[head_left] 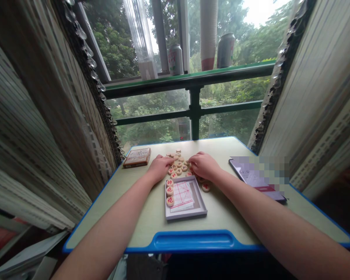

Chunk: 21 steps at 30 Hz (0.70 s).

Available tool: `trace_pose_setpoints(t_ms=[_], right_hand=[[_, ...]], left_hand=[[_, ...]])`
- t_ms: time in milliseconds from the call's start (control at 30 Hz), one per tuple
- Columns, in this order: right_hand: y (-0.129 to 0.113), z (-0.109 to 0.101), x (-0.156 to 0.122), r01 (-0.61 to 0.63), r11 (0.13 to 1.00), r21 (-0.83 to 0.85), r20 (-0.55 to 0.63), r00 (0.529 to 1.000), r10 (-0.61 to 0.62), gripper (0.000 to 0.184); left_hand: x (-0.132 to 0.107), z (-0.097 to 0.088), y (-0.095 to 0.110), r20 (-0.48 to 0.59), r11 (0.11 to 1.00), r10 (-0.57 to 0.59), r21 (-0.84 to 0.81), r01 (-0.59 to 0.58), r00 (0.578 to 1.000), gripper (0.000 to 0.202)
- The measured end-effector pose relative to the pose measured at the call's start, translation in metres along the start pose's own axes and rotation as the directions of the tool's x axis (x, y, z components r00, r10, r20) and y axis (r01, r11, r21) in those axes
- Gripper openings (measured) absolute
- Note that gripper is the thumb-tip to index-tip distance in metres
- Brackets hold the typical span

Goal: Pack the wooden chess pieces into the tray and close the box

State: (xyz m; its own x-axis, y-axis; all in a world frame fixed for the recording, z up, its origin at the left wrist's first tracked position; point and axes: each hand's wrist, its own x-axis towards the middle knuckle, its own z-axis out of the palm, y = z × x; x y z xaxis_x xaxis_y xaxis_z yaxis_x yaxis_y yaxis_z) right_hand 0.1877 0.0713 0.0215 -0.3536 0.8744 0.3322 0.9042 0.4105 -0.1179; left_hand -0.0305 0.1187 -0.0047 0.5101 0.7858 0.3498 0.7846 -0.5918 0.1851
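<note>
Left hand (pixel 160 166), right hand (pixel 204 165) at loose discs (pixel 179 165), can't tell if pinching; three discs (pixel 169 191) in box (pixel 186 215).

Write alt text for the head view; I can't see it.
A left hand and a right hand flank a cluster of xiangqi pieces on a blue-edged table. Nearer the viewer, an open shallow box holds a red-lined paper sheet and three red-marked xiangqi pieces along its left wall.

Daylight from window (pixel 116 46), washed-out sky (pixel 261 13), dim curtains (pixel 32 89), edges stretched, pixelated patch (pixel 270 169) at right
</note>
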Motion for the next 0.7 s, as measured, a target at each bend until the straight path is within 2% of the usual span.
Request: trace_pose_setpoints(t_ms=[167,333,533,700], right_hand=[[0.0001,-0.0019,-0.0003,0.006,1.0,0.017,-0.039,0.999,-0.005,0.032],[0.0012,-0.0009,-0.0003,0.024,0.999,0.021,-0.024,0.999,-0.024,0.031],[0.002,-0.0005,-0.0003,0.088,0.996,0.024,0.009,0.996,-0.088,0.027],[0.0025,-0.001,-0.001,0.065,0.998,0.021,0.011,0.998,-0.065,0.025]], left_hand=[[0.0022,0.0016,0.0002,-0.002,0.997,-0.021,-0.076,0.021,1.0,0.029],[0.0032,-0.0032,-0.0029,-0.128,0.99,-0.089,-0.123,0.073,0.988,0.032],[0.0014,-0.0036,-0.0043,-0.077,0.983,-0.017,-0.181,0.003,0.997,0.029],[0.0011,-0.0022,-0.0063,-0.064,0.985,-0.072,-0.161,0.061,0.995,0.047]])
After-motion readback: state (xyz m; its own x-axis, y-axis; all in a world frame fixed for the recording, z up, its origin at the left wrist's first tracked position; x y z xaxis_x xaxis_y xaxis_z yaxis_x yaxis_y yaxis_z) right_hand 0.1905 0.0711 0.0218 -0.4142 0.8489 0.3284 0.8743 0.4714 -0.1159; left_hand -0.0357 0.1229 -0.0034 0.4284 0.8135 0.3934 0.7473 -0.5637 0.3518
